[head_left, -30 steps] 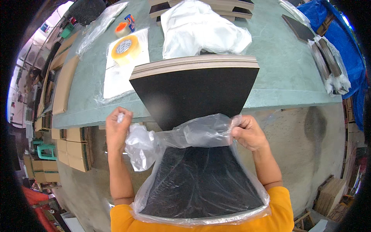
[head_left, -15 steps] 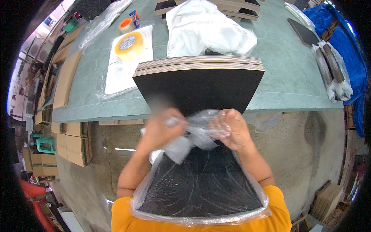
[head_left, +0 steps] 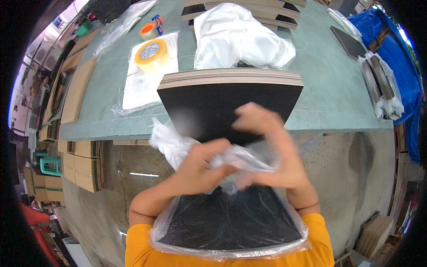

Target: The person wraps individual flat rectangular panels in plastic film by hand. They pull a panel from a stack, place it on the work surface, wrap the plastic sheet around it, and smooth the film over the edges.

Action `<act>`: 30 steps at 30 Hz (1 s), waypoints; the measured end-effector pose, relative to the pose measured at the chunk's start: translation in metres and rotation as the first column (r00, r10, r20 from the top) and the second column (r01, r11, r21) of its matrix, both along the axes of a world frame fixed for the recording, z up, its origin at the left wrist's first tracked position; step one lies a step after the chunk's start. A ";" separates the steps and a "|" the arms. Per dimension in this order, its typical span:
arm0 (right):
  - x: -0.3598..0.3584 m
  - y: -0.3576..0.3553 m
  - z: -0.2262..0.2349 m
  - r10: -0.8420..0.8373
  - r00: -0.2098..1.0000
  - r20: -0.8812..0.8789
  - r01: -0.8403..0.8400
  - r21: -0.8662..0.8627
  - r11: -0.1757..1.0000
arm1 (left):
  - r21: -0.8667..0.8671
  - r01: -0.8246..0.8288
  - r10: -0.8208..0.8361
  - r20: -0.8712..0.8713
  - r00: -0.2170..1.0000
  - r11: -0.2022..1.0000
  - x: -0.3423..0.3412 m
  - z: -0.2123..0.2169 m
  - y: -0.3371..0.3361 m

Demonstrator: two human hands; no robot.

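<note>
A clear plastic bag (head_left: 231, 248) with a black board (head_left: 235, 218) inside leans against my orange shirt. Its gathered, twisted mouth is in my left hand (head_left: 202, 169), whose fingers are closed around the film. A loose white bunch of the plastic sticks out past that hand to the left. My right hand (head_left: 280, 151) is partly blurred; its thumb and fingers are spread wide, with the bag's crumpled film lying across the gap by the palm. Just beyond both hands, a stack of black boards (head_left: 213, 102) with pale edges rests at the table's near edge.
On the green table (head_left: 324, 89) lie a pile of white plastic bags (head_left: 242, 38), a tape roll (head_left: 151, 54) on flat bags, and an orange-cored tape roll (head_left: 148, 32). Wrapped boards (head_left: 380, 84) sit at the right edge. Cartons (head_left: 84, 167) stand on the floor, left.
My left hand has moved right and toward me, drawing the plastic into a bunch. The right hand has risen and spread its fingers. The loose bag end now points left.
</note>
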State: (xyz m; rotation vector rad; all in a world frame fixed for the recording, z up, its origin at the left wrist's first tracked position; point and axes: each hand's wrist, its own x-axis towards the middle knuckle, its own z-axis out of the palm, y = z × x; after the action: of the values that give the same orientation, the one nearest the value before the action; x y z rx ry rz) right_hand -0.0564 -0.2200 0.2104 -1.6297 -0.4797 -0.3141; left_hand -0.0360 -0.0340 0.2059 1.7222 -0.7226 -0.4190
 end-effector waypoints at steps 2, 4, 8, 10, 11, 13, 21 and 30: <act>0.008 -0.010 -0.027 0.224 0.967 -0.119 -0.223 0.021 0.975 | -0.015 0.089 -0.090 -0.136 0.987 0.996 0.008 0.001 0.005; 0.008 -0.019 -0.036 0.619 0.699 -0.358 -0.082 0.820 0.566 | 0.140 0.254 -0.205 -0.293 0.934 0.957 0.016 -0.011 0.009; -0.007 0.005 -0.043 0.765 0.591 -0.258 -0.767 0.113 0.631 | -0.331 -0.162 -0.117 -0.681 0.723 0.930 0.032 0.012 0.016; -0.003 -0.004 -0.030 0.811 0.529 -0.252 -0.777 0.240 0.581 | -0.327 0.092 -0.267 -0.545 0.795 0.941 0.028 0.006 0.022; -0.005 -0.014 -0.022 0.828 0.502 -0.250 -0.772 0.302 0.560 | -0.311 0.222 -0.353 -0.474 0.806 0.924 0.027 0.004 0.023; -0.026 -0.027 -0.009 0.811 0.567 -0.145 -0.383 0.826 0.415 | -0.121 0.481 -0.489 -0.374 0.788 0.868 0.039 0.005 0.027; -0.024 -0.042 -0.033 0.063 0.890 -0.451 -0.455 -0.883 0.115 | 0.649 0.454 -0.678 0.132 0.724 0.611 0.007 0.004 0.036; -0.020 -0.031 0.027 0.082 0.996 0.025 -0.013 -0.902 0.432 | 0.958 0.197 -0.665 -0.008 0.747 0.209 -0.004 -0.051 0.065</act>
State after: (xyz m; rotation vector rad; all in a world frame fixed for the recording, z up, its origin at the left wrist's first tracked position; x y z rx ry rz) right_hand -0.0765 -0.2511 0.2379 -2.6837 -0.8352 -0.0276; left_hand -0.0399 0.0312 0.1546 2.7522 -1.5518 -1.0664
